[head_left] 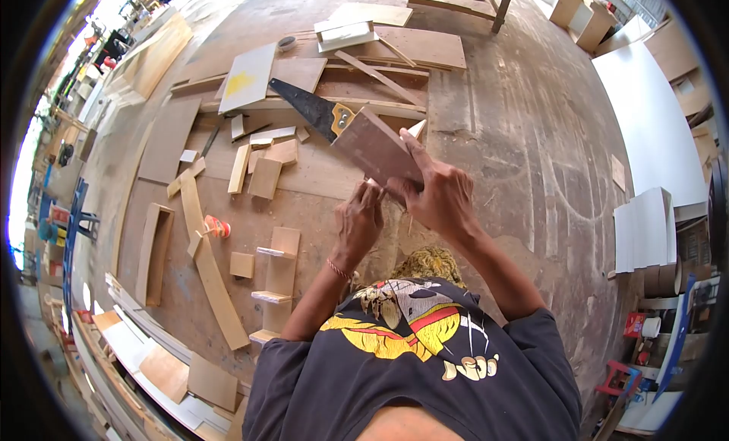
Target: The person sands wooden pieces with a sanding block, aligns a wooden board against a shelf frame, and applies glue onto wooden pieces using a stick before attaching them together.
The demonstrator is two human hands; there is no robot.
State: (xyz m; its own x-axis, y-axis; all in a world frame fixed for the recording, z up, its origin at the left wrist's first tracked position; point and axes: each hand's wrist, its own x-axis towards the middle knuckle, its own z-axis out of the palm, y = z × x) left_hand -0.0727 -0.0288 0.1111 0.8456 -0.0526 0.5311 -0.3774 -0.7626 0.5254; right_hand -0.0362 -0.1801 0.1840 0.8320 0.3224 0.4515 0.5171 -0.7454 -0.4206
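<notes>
A brown wooden board [377,146] is held up in front of my chest, tilted. My right hand [442,196] grips its near right end, thumb on the near side and index finger stretched along the right edge. At its lower edge my left hand [358,222] is closed, fingertips pinched together; a small pale bit shows at the tips, too small to name. Just beyond the board lies a handsaw [307,110] with a black blade and a yellow-brown handle, partly hidden by the board.
Wood offcuts [265,178], a long wooden strip [213,278] and a red tub [218,227] lie to the left. A pale panel with a yellow stain [247,78] rests among boards ahead. White panels [645,122] stand at the right, and a wooden bench [456,0] is at the top.
</notes>
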